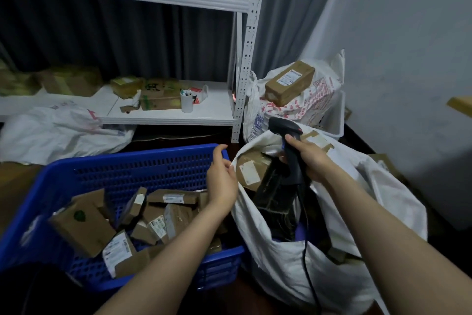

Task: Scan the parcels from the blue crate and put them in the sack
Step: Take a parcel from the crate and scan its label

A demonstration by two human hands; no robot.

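Observation:
The blue crate (143, 161) stands at the lower left with several brown cardboard parcels (84, 222) piled inside. To its right the white sack (327, 261) gapes open; a brown parcel (251, 169) and a black wrapped parcel (275, 199) lie in its mouth. My left hand (221, 176) hovers between crate and sack at the sack's rim, fingers loosely curved, holding nothing. My right hand (310, 159) grips the handle of a black barcode scanner (286, 131) above the sack, its cord hanging down over the sack.
A white metal shelf (166, 116) stands behind the crate, bearing boxes and a white cup (187, 101). A second full sack (301, 105) with a brown box (290, 82) on top sits in the corner. A crumpled white bag (61, 131) lies at the left.

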